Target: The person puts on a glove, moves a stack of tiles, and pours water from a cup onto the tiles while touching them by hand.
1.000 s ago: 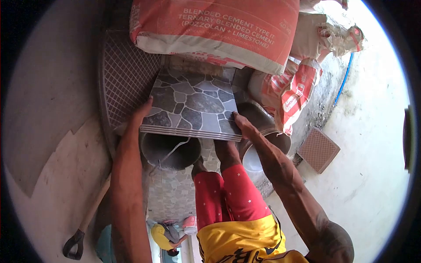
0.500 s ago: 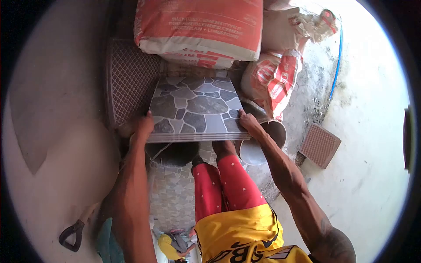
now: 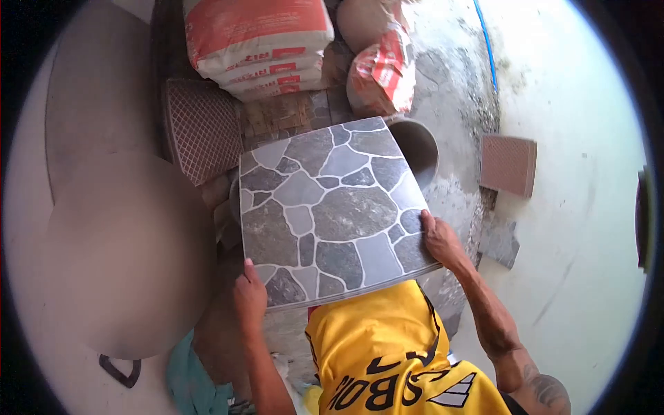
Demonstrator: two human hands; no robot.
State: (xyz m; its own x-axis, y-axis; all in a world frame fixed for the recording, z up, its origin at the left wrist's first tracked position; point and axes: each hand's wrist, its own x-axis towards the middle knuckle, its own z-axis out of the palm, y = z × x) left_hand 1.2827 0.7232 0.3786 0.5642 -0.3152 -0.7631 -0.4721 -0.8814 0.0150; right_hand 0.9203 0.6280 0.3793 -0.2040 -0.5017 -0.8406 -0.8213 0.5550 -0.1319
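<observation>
Stone-pattern tiles: I have a stack of grey stone-pattern tiles [image 3: 342, 211] right in front of my tummy, between my two hands. White lines run around the stone shapes on the top one.
Left hand: my left hand [image 3: 250, 296] grips the stack at its near left corner, thumb on the edge. I can't see all my fingers.
Right hand: my right hand [image 3: 444, 242] grips the right edge, close to the near corner, thumb up. The other fingers are mostly hidden.
Cement bags: red and white cement bags [image 3: 259, 41] sit in a pile past the tiles, with a crumpled sack [image 3: 382, 76] to their right.
Bucket: a bucket [image 3: 420, 149] peeks out past the right edge of my stack.
Brown tiles: some square brown tiles [image 3: 507, 166] lie on the floor at my right.
Blue hose: a thin blue hose [image 3: 488, 45] runs along the floor, far right.
Shirt: my yellow shirt [image 3: 394, 346] is just behind the stack.
</observation>
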